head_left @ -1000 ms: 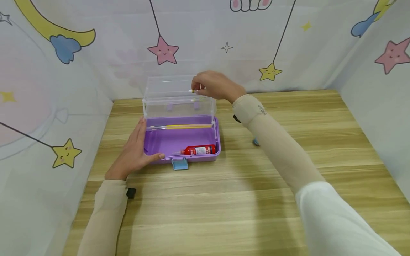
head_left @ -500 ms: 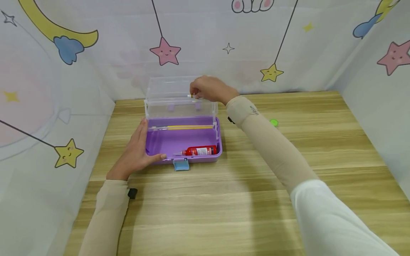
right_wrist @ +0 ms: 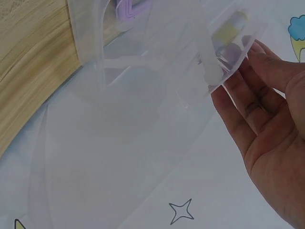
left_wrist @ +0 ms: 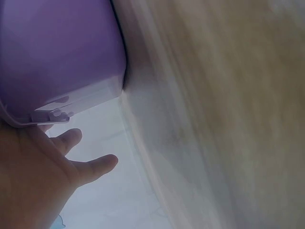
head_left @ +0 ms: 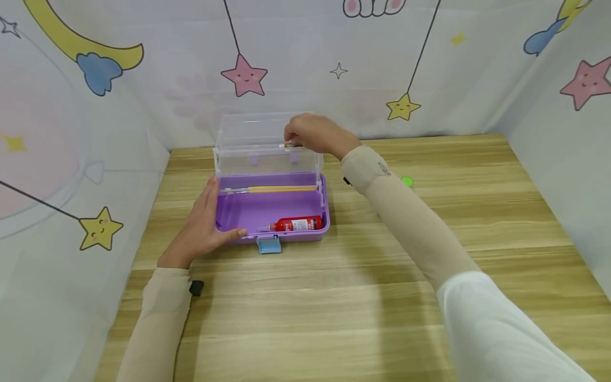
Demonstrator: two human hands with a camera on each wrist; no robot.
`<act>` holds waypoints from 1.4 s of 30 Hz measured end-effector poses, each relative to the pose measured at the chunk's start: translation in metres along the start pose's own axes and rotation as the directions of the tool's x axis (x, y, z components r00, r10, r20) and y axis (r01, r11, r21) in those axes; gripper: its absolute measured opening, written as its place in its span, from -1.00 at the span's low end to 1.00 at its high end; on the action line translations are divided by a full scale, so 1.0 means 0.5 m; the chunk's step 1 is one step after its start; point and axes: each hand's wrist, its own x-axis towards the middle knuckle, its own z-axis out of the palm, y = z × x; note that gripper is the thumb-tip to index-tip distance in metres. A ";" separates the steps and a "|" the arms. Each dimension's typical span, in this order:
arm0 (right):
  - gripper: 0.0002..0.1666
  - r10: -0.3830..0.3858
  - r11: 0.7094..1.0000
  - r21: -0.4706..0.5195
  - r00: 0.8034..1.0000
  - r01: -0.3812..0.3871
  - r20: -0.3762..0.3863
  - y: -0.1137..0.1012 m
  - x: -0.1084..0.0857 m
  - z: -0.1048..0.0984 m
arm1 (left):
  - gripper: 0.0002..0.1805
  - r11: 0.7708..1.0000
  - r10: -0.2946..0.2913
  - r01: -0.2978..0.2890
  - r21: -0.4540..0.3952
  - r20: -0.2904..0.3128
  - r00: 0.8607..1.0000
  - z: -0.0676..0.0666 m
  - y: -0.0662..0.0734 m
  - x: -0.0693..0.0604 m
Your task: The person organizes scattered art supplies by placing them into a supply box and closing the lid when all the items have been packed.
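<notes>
A purple plastic box (head_left: 267, 207) stands with its clear lid (head_left: 248, 127) raised at the back. My left hand (head_left: 198, 228) rests against its left front corner, thumb along the front rim, fingers straight along the side; the left wrist view shows those fingers spread. At the clear upper tray (head_left: 267, 159), my right hand (head_left: 317, 132) pinches a small white-and-yellow tube (head_left: 284, 146). Through the clear wall in the right wrist view, the tube (right_wrist: 231, 31) appears near the fingertips. In the box lie a red bottle (head_left: 298, 224) with a pointed nozzle and slim yellow paintbrushes (head_left: 281, 189).
A small green round object (head_left: 407, 181) lies on the wooden table (head_left: 305, 307), right of the box beyond my right forearm. A blue latch (head_left: 269, 245) hangs from the box's front. A printed cloth wall (head_left: 363, 90) encloses the table's back and sides.
My right hand has come down slightly toward the clear tray with the small tube. The green object has come into sight past the forearm. My left hand stays at the box corner.
</notes>
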 end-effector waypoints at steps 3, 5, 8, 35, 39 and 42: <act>-0.74 0.008 1.000 -0.020 0.999 -0.009 -0.052 0.004 -0.028 -0.003 | 0.48 1.000 0.007 -0.007 -0.009 0.008 1.000 0.002 0.000 0.002; -0.74 -0.002 1.000 -0.018 0.996 0.000 -0.088 0.006 -0.046 -0.004 | 0.48 1.000 0.003 -0.002 -0.016 0.011 1.000 0.002 -0.001 -0.001; -0.73 -0.015 1.000 -0.013 0.991 0.014 -0.135 0.009 -0.076 -0.005 | 0.49 1.000 -0.011 0.012 -0.024 0.016 1.000 0.001 -0.003 -0.005; -0.55 0.251 0.931 0.268 0.968 -0.249 0.025 0.140 -0.408 0.106 | 0.49 0.999 0.014 -0.014 -0.041 0.013 1.000 0.002 -0.003 0.000; -0.51 0.272 0.912 0.282 0.954 -0.297 0.126 0.151 -0.434 0.135 | 0.49 0.999 0.015 -0.015 -0.034 0.018 1.000 0.002 -0.002 0.000; -0.50 0.282 0.910 0.277 0.950 -0.309 0.134 0.156 -0.449 0.154 | 0.49 0.999 0.018 -0.018 -0.029 0.014 1.000 0.001 -0.002 0.003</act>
